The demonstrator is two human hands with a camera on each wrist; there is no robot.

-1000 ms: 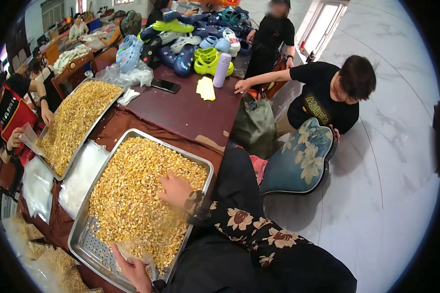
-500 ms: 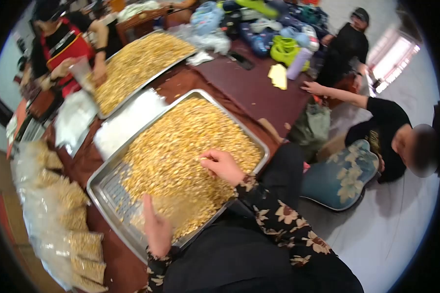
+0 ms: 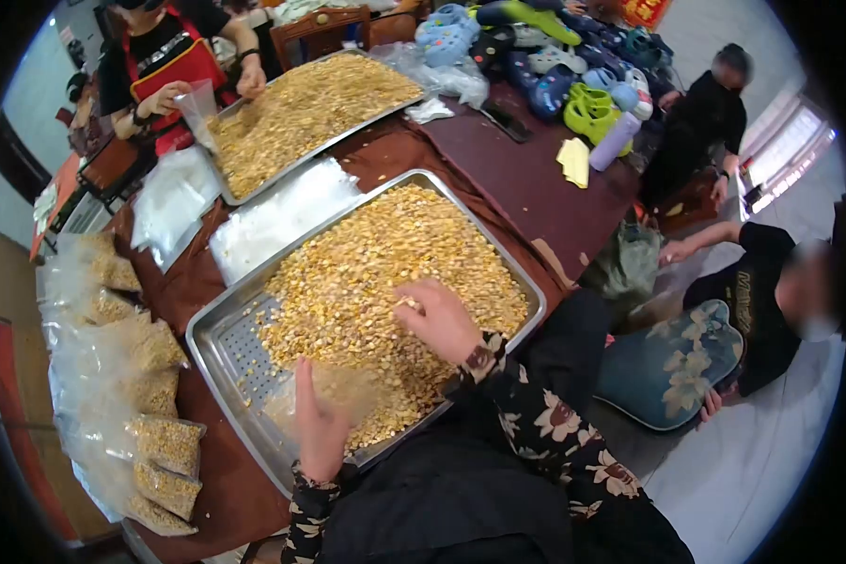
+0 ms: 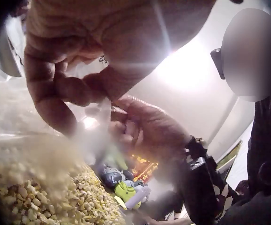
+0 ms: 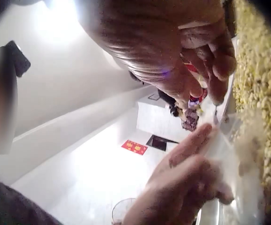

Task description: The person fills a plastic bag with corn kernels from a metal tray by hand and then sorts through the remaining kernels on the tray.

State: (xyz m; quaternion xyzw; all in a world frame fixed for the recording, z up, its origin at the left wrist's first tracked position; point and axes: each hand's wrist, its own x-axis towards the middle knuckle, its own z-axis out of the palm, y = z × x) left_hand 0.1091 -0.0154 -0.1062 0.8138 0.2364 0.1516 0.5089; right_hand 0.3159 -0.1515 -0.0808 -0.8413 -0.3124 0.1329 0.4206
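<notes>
In the head view, a metal tray [image 3: 218, 390] holds yellow corn kernels [image 3: 376, 254]. My left hand [image 3: 320, 428] is at the tray's near-left part, holding a clear bag [image 3: 352, 390] with kernels in it; thumb and fingers meet at its edge in the left wrist view. My right hand [image 3: 442, 324] hovers over the corn with fingertips together on a small pale piece [image 3: 407, 302], perhaps a kernel. From the right wrist view, my left hand [image 5: 177, 187] sits beside the bag [image 5: 241, 164], below my curled right fingers.
Flat plastic bags [image 3: 277, 221] lie left of the tray, filled bags [image 3: 164, 442] along the left edge. A second corn tray [image 3: 320, 108] stands beyond, where a person in a red apron [image 3: 174, 70] works. Shoes [image 3: 545, 66] pile up behind; someone holds a floral cushion [image 3: 677, 367] at right.
The head view has turned, shifting the tray rightward. My right hand, earlier with fingers spread on the corn, now has its fingertips together above it. My left hand stays at the bag.
</notes>
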